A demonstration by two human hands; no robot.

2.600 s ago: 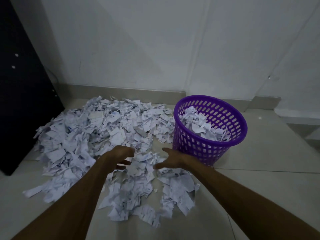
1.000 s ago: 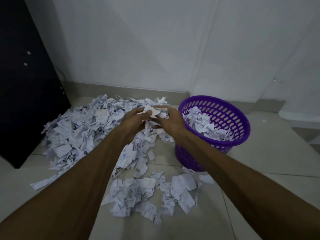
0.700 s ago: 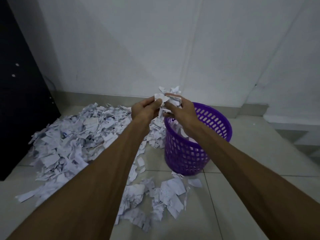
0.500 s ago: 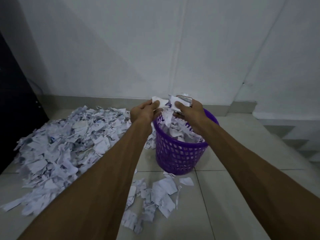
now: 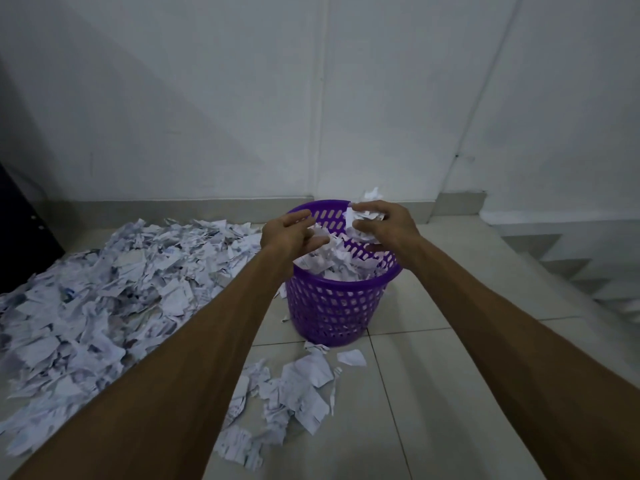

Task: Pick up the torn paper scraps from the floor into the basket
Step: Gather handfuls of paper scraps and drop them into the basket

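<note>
The purple perforated basket point(image 5: 332, 306) stands on the tiled floor near the wall, piled high with white torn scraps point(image 5: 334, 263). Both my hands hover over its rim. My left hand point(image 5: 289, 233) has its fingers loosely spread, with scraps dropping away just beyond the fingertips. My right hand point(image 5: 384, 221) still holds a small wad of scraps point(image 5: 360, 216) between curled fingers and thumb. A large heap of paper scraps point(image 5: 104, 299) covers the floor to the left of the basket. A smaller patch of scraps point(image 5: 298, 393) lies in front of it.
A dark cabinet point(image 5: 17, 220) stands at the far left edge behind the heap. White walls meet in a corner behind the basket. Pale steps point(image 5: 571, 254) rise at the right. Bare tile lies to the right of the basket.
My hands scooped a bundle of scraps off the floor, carried it up and right over the basket, and have now parted; the left has let go and scraps fall in.
</note>
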